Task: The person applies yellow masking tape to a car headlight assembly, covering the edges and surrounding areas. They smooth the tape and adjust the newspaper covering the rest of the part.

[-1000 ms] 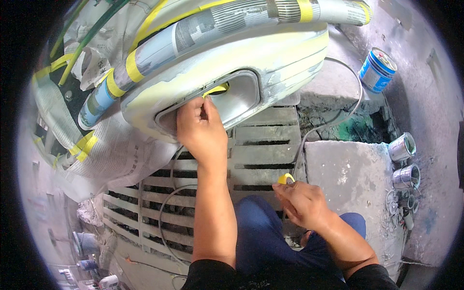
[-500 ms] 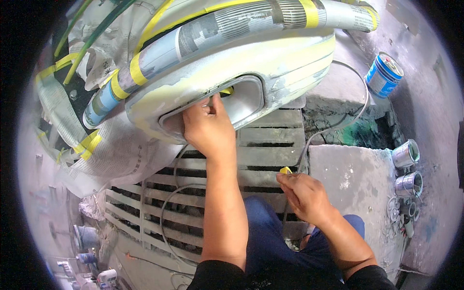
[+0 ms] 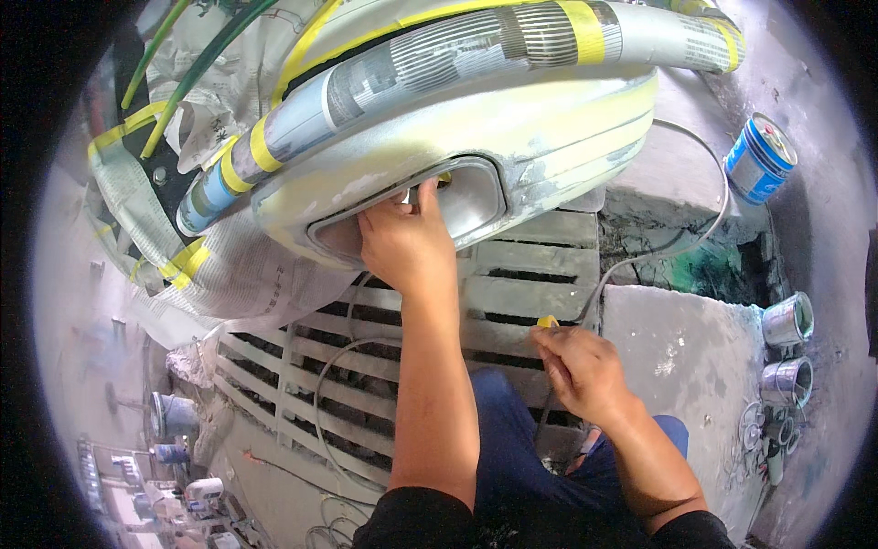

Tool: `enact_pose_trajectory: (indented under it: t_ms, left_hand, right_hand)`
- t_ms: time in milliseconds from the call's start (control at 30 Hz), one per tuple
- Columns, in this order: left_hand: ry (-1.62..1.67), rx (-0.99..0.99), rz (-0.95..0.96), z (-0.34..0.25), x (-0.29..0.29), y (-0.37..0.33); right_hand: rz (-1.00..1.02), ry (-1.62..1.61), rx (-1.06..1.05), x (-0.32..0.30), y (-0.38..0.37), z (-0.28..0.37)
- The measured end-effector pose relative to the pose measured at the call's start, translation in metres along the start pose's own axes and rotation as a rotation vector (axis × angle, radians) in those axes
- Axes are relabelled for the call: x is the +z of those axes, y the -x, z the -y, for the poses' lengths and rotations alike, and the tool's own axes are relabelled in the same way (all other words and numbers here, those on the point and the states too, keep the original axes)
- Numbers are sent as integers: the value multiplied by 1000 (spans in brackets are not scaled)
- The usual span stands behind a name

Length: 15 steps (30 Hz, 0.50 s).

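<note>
Though clearer before; tape (image 3: 445, 179) beside left hand (image 3: 408, 242)

Wide fisheye camera, left one of side-by-side pair on person's head, looked steeply down over forearms (image 3: 434, 393) and blue-trousered knees (image 3: 501, 416). Left hand (image 3: 412, 245) and right hand (image 3: 583, 368) sat close to lens, near mid-frame; slatted grate (image 3: 535, 300) lay farther below. Pale curved panel (image 3: 549, 119) spanned upper middle, also near. Blue can (image 3: 762, 158) stood toward right rim; grey bucket (image 3: 176, 416), farther off, toward lower left. View was upright, unmirrored; straight edges bowed toward rim, corners dark.
</note>
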<state>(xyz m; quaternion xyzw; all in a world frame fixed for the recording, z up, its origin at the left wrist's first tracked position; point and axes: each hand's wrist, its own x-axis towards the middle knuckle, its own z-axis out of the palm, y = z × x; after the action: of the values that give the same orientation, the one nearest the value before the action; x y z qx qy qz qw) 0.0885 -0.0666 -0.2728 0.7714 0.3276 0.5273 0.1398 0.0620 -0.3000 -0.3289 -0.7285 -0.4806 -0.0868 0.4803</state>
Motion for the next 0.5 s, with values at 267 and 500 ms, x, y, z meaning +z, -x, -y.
enact_pose_trajectory:
  t_ms: [267, 500]
  left_hand:
    - [-122, -110, 31, -11, -7, -3]
    - [-184, -110, 127, -21, -18, -4]
  right_hand:
    - [-3, -53, 7, -10, -6, -14]
    - [24, -58, 0, -16, -3, -19]
